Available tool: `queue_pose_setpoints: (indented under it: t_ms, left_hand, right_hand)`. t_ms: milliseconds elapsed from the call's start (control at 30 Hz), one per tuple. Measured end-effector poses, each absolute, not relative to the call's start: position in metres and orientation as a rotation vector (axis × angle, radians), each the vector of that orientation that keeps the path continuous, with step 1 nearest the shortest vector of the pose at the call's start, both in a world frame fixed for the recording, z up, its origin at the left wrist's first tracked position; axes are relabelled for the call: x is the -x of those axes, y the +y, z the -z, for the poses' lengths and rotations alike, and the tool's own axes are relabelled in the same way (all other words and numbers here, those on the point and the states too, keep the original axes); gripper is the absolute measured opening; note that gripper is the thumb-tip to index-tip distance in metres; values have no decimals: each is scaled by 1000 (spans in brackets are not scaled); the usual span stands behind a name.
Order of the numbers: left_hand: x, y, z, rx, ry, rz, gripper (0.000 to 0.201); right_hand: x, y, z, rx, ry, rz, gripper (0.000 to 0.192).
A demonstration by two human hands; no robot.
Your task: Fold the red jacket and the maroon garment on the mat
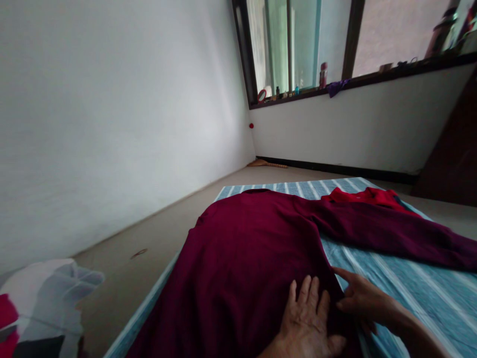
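Left hand [307, 323]: laid flat, palm down, fingers spread, pressing on the lower part of the maroon sweater [242, 263]. It holds nothing. Right hand [363, 298]: just beside the left, fingers drawn together and pinching the sweater's side edge where the cloth meets the mat.

The sweater lies spread face down or face up, cannot tell which, on a blue striped mat [410, 283] on the floor. Its neckline points away toward the far wall. One sleeve stretches out to the right across the mat.

At bottom left, a heap of white, red and dark cloth [40, 303] sits on the bare floor. Past the sleeve, a red garment [367, 196] lies at the mat's far corner. Beyond, a window sill [372, 77] carries bottles and small items.
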State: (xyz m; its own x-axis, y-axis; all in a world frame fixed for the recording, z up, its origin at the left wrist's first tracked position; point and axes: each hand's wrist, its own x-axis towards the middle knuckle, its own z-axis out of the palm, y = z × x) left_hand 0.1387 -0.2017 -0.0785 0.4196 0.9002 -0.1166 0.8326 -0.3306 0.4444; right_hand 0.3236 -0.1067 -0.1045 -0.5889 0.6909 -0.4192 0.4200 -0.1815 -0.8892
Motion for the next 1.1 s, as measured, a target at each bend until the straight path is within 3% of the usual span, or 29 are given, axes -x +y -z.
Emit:
queue_pose_setpoints:
  t_ms: [1100]
  left_hand:
    - [-143,-204,62,-2277,1480,-245,73]
  right_hand:
    - [-324,-109,90,1395,-1809,-1743,97]
